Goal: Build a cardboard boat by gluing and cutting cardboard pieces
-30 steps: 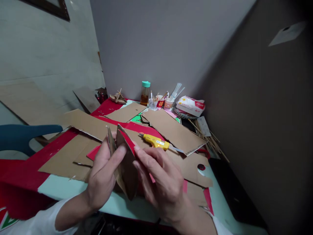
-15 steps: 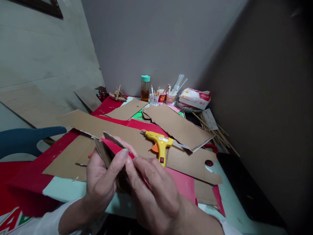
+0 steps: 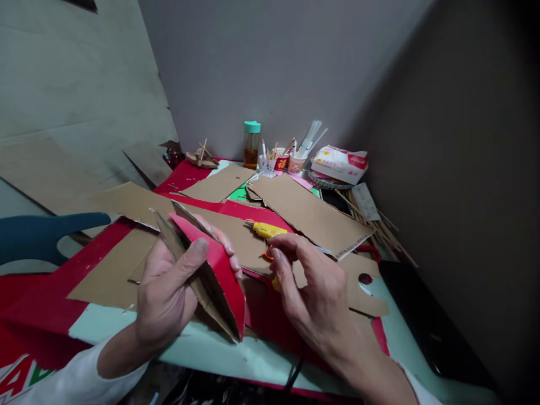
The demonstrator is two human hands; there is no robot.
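My left hand (image 3: 166, 292) grips a folded cardboard piece (image 3: 223, 275) faced with red paper. Its thumb presses on the near side and the fingers wrap behind. The piece stands tilted above the table's front edge, its layers spread like a narrow V. My right hand (image 3: 314, 287) hangs over a yellow glue gun (image 3: 270, 229), its thumb and index finger curled but apart near the orange trigger. The hand covers most of the gun's grip, and I see no firm hold on it. The gun lies on cardboard with its nozzle to the left.
Flat cardboard sheets (image 3: 310, 214) and red paper cover much of the table. At the back stand a bottle with a teal lid (image 3: 252, 145), cups of sticks (image 3: 280, 161) and a white-and-red packet (image 3: 340, 163). A black slab (image 3: 426, 320) lies right; a blue chair back (image 3: 46, 233) is left.
My right hand has let go of the red-faced cardboard piece and moved right, over the glue gun. My left hand keeps hold of the piece, whose red face now shows more fully.
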